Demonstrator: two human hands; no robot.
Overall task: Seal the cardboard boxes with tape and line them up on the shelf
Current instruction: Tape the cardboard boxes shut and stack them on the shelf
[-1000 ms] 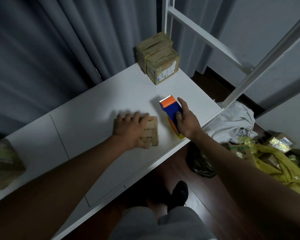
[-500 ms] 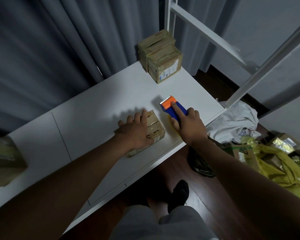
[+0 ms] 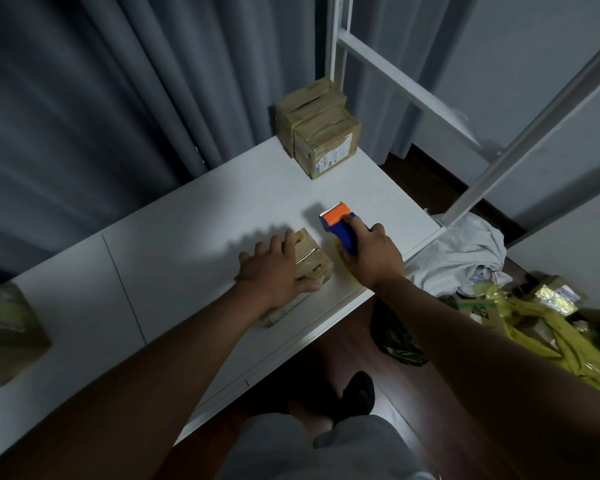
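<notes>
Best bet here imo: keep the left hand (image 3: 274,268) pressing flat, fingers spread, on the cardboard box (image 3: 309,261) so it can't skate, then run the tape dispenser (image 3: 342,225) straight along the seam with steady pressure. Right hand (image 3: 371,254) is wrapped around the blue and orange dispenser, just right of the box. Box sits mid-frame near the front edge of the white shelf (image 3: 187,244), brown, its top shiny with tape. Two taped boxes (image 3: 317,128) are lined up at upper center.
</notes>
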